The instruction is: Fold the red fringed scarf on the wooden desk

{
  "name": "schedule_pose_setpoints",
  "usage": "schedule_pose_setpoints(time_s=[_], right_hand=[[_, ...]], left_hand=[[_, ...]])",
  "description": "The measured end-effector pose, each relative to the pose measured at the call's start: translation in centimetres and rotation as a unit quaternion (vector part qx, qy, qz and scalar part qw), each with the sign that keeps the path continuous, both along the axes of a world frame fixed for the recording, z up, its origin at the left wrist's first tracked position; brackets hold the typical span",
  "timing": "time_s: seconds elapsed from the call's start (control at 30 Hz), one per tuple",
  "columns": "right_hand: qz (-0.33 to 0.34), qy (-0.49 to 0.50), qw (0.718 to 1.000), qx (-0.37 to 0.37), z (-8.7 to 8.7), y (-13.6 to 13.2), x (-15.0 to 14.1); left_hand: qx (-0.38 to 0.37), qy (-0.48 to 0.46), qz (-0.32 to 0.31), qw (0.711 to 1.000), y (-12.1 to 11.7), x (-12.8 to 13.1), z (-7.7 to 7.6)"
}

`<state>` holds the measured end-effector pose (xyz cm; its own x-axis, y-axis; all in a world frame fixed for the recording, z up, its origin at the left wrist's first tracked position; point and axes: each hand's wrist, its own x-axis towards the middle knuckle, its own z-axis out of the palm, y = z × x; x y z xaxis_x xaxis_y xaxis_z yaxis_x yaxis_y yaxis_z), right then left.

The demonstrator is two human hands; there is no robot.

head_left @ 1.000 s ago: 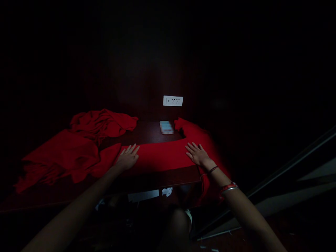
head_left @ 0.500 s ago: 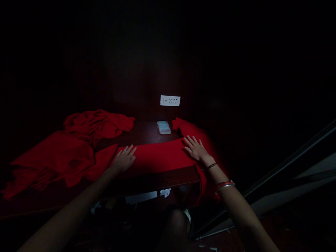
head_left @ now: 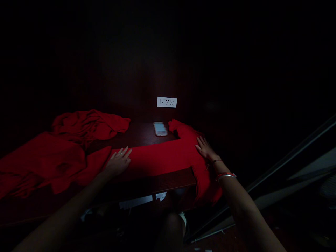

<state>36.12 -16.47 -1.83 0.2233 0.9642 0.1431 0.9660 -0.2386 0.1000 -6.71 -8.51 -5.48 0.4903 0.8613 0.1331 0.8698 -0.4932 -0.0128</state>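
Note:
A long strip of red cloth lies flat along a dark wooden desk. My left hand rests on its left part, palm down with fingers stretched out; a ring shows on one finger. Farther right, my right hand lies open on the wider red cloth at the desk's right end, where the fabric hangs over the edge. To the left of my left hand the red cloth is crumpled, and a bunched red heap sits behind it. Neither hand grips the fabric.
A flat device with a blurred, lit face lies behind the strip. A white socket panel is on the dark wall. Below the desk are pale papers and my knee. The surroundings are very dark.
My right hand has slid right across the cloth, from the strip onto the wider part at the desk's end. My left hand stays on the cloth. The view has shifted slightly right.

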Motion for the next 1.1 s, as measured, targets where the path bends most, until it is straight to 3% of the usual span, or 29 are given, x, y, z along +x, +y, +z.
schedule_pose_setpoints(time_s=[0.13,0.3,0.37,0.47,0.57,0.63,0.77,0.93,1.1], right_hand=[[0.097,0.006,0.994,0.049,1.0,0.0,-4.1],[0.248,0.031,0.968,-0.011,0.3,0.5,-11.0],[0.239,0.034,0.969,-0.044,-0.4,0.6,-11.1],[0.170,0.032,0.983,-0.064,-1.1,0.5,-8.6],[0.126,0.029,0.990,-0.061,-0.8,0.2,-6.1],[0.122,0.029,0.991,-0.043,-0.2,0.0,-6.3],[0.216,0.061,0.974,-0.014,0.6,0.4,-12.1],[0.306,0.117,0.943,-0.060,-0.1,2.5,-21.6],[0.297,0.132,0.940,-0.103,-1.2,3.7,-24.3]], left_hand=[[0.001,-0.011,-0.011,1.000,0.1,0.0,0.0],[-0.006,0.030,0.014,0.999,-0.2,0.2,0.4],[-0.010,0.038,0.010,0.999,-0.4,0.2,0.7],[-0.010,0.053,0.003,0.999,-0.5,0.3,0.8],[-0.012,0.052,0.011,0.999,-0.5,0.3,0.8],[-0.014,0.040,0.018,0.999,-0.6,0.4,0.8],[0.008,0.027,0.030,0.999,-0.9,0.6,0.8],[0.006,0.016,0.080,0.997,-1.0,0.6,0.8],[-0.019,0.028,0.088,0.996,-0.8,0.7,0.6]])
